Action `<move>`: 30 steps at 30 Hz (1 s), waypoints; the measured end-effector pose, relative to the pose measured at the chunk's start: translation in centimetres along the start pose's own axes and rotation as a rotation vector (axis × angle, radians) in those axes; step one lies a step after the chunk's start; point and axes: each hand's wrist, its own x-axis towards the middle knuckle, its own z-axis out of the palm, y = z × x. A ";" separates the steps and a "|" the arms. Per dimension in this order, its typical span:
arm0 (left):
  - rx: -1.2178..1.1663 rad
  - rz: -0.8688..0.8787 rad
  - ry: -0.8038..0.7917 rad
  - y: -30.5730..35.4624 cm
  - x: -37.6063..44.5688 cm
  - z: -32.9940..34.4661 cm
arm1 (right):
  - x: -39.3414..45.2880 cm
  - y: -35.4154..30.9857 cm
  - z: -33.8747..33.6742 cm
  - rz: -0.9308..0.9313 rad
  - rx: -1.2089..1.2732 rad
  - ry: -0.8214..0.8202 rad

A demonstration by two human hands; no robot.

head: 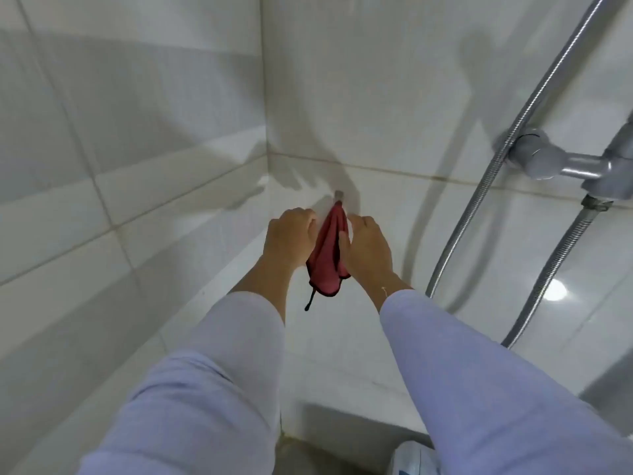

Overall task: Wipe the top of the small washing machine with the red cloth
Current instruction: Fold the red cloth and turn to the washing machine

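Note:
A red cloth (327, 255) with a dark edge hangs from a small metal hook (338, 194) on the white tiled wall, a black loop dangling below it. My left hand (291, 236) grips the cloth's left side near the top. My right hand (366, 248) holds its right side, thumb against the fabric. Both arms reach up in pale lilac sleeves. A white rounded object with a blue mark (412, 459) shows at the bottom edge, perhaps part of the washing machine; I cannot tell.
White glossy tiles (137, 166) cover two walls meeting in a corner left of the hook. A chrome shower valve (555, 159) and two metal hoses (479, 193) run down the right wall, close to my right arm.

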 end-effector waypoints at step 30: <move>-0.289 -0.134 -0.387 -1.0 1.7 -3.2 | 1.1 1.8 -4.5 0.126 0.111 -0.043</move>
